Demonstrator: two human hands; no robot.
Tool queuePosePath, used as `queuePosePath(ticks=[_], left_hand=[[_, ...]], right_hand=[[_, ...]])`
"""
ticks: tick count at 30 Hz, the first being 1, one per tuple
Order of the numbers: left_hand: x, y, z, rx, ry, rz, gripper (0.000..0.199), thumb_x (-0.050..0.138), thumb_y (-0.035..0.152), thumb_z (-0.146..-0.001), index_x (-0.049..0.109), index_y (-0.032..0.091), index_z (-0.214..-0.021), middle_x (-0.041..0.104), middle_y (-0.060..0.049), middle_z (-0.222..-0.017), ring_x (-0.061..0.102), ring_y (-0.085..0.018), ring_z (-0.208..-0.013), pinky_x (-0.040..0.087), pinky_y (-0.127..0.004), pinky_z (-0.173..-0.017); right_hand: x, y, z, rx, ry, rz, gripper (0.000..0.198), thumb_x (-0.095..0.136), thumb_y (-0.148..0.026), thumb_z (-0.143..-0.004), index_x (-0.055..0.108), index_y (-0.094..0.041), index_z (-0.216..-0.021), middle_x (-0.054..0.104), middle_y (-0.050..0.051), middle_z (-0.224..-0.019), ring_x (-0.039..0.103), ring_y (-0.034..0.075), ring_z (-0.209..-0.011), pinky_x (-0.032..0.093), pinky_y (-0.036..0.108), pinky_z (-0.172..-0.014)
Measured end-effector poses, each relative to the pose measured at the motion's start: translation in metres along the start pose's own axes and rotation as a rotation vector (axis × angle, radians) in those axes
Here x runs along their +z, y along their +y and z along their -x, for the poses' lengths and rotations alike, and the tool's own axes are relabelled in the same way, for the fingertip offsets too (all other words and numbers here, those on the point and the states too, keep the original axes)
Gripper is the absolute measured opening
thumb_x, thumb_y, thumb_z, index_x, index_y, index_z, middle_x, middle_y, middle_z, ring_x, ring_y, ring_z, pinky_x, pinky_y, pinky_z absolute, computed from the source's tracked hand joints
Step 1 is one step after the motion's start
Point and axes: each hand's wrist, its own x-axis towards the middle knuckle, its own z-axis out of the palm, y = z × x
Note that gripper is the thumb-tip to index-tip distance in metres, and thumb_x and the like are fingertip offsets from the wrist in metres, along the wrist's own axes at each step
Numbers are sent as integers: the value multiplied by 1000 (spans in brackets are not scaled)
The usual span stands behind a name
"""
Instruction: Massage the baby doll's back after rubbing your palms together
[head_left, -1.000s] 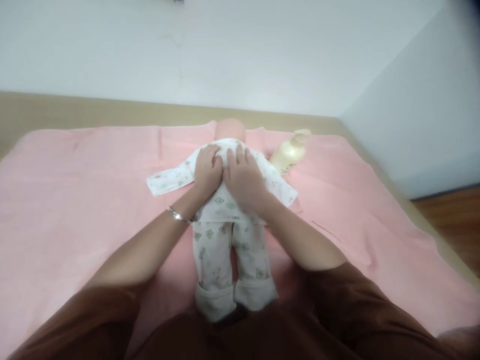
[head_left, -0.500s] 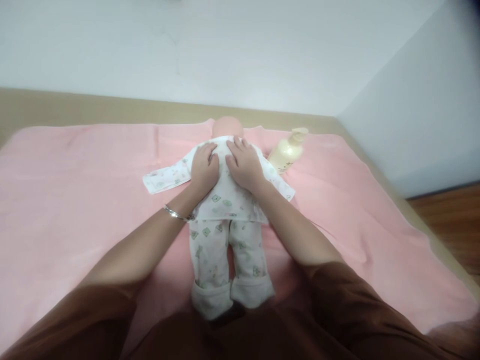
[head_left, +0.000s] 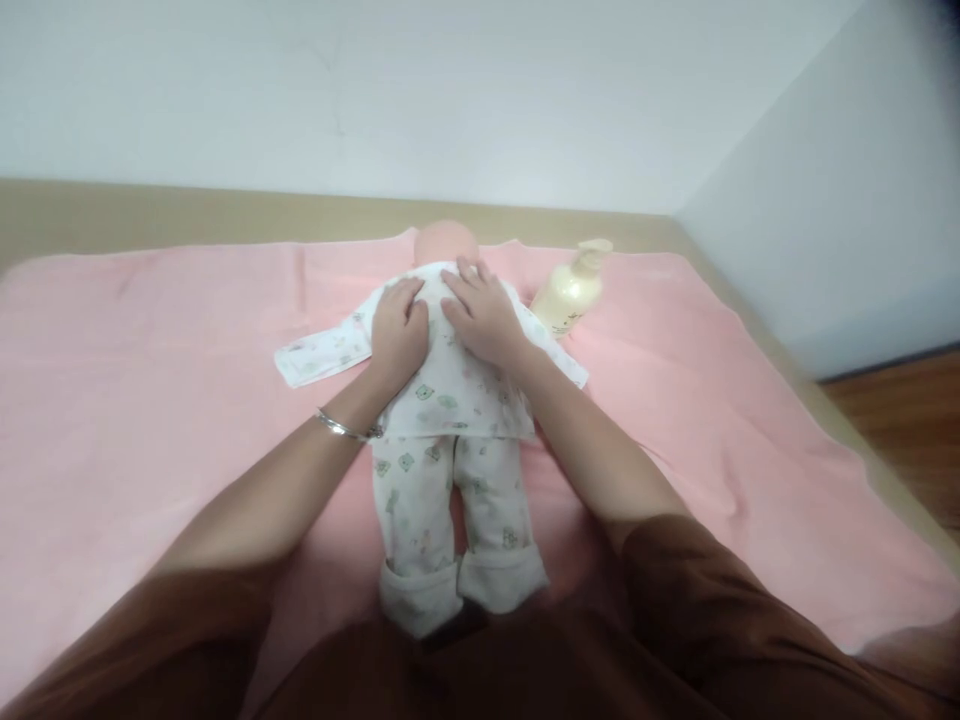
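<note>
A baby doll (head_left: pixel 447 243) lies on the pink cloth, its bald head at the far end and its face not visible. It wears a white patterned top (head_left: pixel 439 400) with long sleeves stretched out to both sides, and matching trousers (head_left: pixel 415 490) with the leg ends folded up. My left hand (head_left: pixel 400 330) rests open on the left side of the doll's upper body, fingers pointing toward the head. On the right side, my right hand (head_left: pixel 486 312) lies open with its fingers a little spread near the shoulder. A metal bangle (head_left: pixel 339 425) circles my left wrist.
A pale yellow pump bottle (head_left: pixel 571 290) leans beside the doll's right-hand sleeve. The pink cloth (head_left: pixel 150 400) covers most of a tan surface (head_left: pixel 225 200). White walls stand behind and to the right, with a brown wooden floor (head_left: pixel 907 430) at the far right.
My right hand's fingers have spread and shifted slightly at the doll's upper body. My left hand stays nearly in place. The whole view has tilted slightly.
</note>
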Motion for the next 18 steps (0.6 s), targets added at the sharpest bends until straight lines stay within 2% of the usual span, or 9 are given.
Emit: queuePosePath(ticks=[3, 6, 8, 10, 12, 15, 18], left_hand=[[1, 0, 0, 0, -1, -7, 45, 42, 22, -88, 68, 15, -123, 66, -8, -138, 57, -23, -133, 40, -43, -124], [-1, 1, 0, -6, 2, -2, 45, 42, 22, -87, 68, 14, -123, 66, -9, -138, 58, -23, -132, 41, -42, -124], [-2, 2, 1, -14, -7, -2, 44, 42, 22, -87, 68, 15, -122, 66, -9, -138, 58, -23, -132, 42, -41, -123], [-3, 3, 1, -23, -21, -7, 43, 42, 22, -88, 68, 17, -121, 66, -8, -138, 58, -23, -132, 43, -41, -123], [-3, 3, 1, -24, -26, -18, 42, 41, 24, -89, 68, 19, -121, 66, -7, -138, 58, -22, -132, 43, -40, -123], [-1, -2, -1, -6, -38, -52, 44, 39, 26, -92, 66, 19, -126, 63, -8, -143, 55, -23, -137, 38, -43, -126], [2, -8, -6, 17, -105, -96, 49, 37, 29, -95, 60, 17, -136, 52, -9, -155, 43, -24, -149, 26, -47, -132]], right_hand=[[-4, -4, 2, 72, 8, 52, 56, 33, -32, -102, 42, -13, -154, 35, 13, -165, 27, 35, -155, 26, 56, -126], [-5, -30, 22, 127, 20, 181, 57, 29, -30, -104, 36, -4, -155, 37, 22, -162, 34, 35, -152, 28, 53, -126], [-4, -48, 36, 78, 4, 241, 57, 31, -28, -104, 35, -1, -154, 34, 25, -162, 33, 37, -153, 27, 52, -127], [-3, -58, 44, 1, -11, 253, 57, 34, -24, -102, 37, -1, -154, 33, 24, -163, 29, 39, -154, 25, 53, -128], [-1, -56, 42, -40, -4, 211, 55, 34, -23, -102, 41, -4, -153, 34, 19, -164, 26, 38, -156, 23, 53, -129], [2, -37, 25, 3, 21, 103, 53, 33, -27, -102, 44, -13, -152, 32, 12, -166, 25, 34, -157, 23, 56, -128], [3, -16, 8, 102, 4, 33, 59, 36, -35, -101, 38, -12, -155, 27, 16, -168, 21, 35, -158, 22, 59, -127]])
